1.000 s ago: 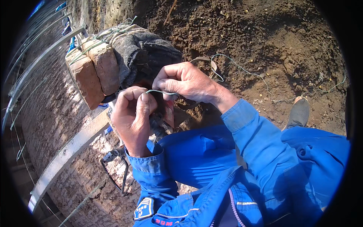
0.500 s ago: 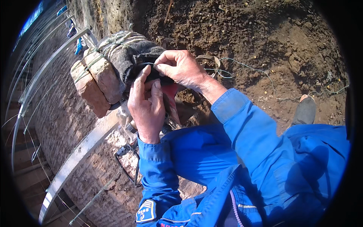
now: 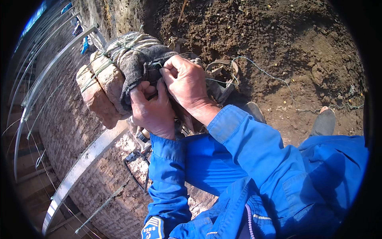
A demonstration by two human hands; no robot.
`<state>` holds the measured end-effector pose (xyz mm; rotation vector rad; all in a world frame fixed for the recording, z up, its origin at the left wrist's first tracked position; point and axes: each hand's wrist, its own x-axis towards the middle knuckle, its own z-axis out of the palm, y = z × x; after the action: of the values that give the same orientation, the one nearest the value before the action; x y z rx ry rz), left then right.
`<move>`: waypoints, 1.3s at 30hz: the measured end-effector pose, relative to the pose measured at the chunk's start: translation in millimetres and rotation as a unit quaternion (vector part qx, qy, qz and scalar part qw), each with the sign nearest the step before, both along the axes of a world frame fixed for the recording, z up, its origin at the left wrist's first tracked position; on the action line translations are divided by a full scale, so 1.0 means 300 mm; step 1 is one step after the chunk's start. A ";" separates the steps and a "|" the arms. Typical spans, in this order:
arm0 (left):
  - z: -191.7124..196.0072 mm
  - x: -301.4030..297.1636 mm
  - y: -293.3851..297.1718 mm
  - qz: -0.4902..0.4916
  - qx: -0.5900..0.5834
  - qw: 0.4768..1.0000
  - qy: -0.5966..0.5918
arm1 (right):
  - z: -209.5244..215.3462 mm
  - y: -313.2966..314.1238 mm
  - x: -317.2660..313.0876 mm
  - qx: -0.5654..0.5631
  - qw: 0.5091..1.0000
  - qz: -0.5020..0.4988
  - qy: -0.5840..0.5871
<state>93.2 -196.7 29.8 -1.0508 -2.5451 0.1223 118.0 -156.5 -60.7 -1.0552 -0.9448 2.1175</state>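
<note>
Since a second ago, the left hand (image 3: 153,111) and right hand (image 3: 186,83) have moved onto the fuzzy grey cloth (image 3: 145,55); it's bunched beside two rough, blocky bricks (image 3: 109,77). Left fingers clamp its edge; right fingers pinch thin string (image 3: 158,64).

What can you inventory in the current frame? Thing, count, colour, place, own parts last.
Bricks: two, reddish-tan, left of the cloth
Cloth: bundle, dark grey, at both hands
Cord: count unclear, green, around bricks and cloth, also on soil
Curved bars: several, pale, left
Ridged surface: one, brown, left
Soil: brown, upper right
Stick: one, brown, top
Shoes: two, grey, right
Sleeves: two, blue, lower middle
Left hand: one, at cloth
Right hand: one, at cloth
</note>
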 end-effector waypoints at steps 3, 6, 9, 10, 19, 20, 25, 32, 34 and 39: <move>-0.021 -0.009 -0.003 -0.010 -0.022 0.998 0.064 | 0.006 -0.001 -0.008 0.041 0.998 -0.033 -0.034; -0.039 -0.016 -0.005 -0.027 -0.031 0.994 0.099 | 0.008 -0.003 -0.005 0.045 0.998 -0.023 -0.041; -0.042 -0.019 -0.009 -0.022 -0.024 0.994 0.102 | 0.002 -0.006 0.000 0.088 0.995 -0.018 -0.051; -0.044 -0.019 -0.011 -0.016 -0.022 0.995 0.100 | 0.000 -0.008 0.000 0.093 0.994 -0.021 -0.045; -0.013 0.021 0.004 -0.129 0.018 0.981 0.145 | -0.003 -0.020 -0.006 0.054 0.998 -0.034 -0.011; 0.010 0.025 0.011 -0.207 0.023 0.962 0.179 | -0.003 -0.019 -0.004 0.044 0.999 -0.024 -0.008; 0.072 0.017 0.036 -0.112 -0.144 0.966 0.184 | 0.001 -0.018 0.011 0.009 0.999 -0.026 0.026; -0.014 -0.073 0.018 -0.046 -0.132 0.970 0.199 | -0.007 -0.006 0.002 -0.012 0.999 -0.018 0.032; -0.016 -0.088 0.013 -0.077 -0.106 0.974 0.185 | -0.009 -0.001 -0.003 -0.014 0.999 -0.011 0.033; -0.013 -0.090 0.011 -0.093 -0.085 0.982 0.139 | -0.003 0.017 -0.007 -0.012 1.000 0.002 0.020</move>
<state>66.2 -193.5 25.8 -1.2349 -2.2051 0.4106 115.8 -151.5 -61.8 -1.0188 -0.9047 2.1518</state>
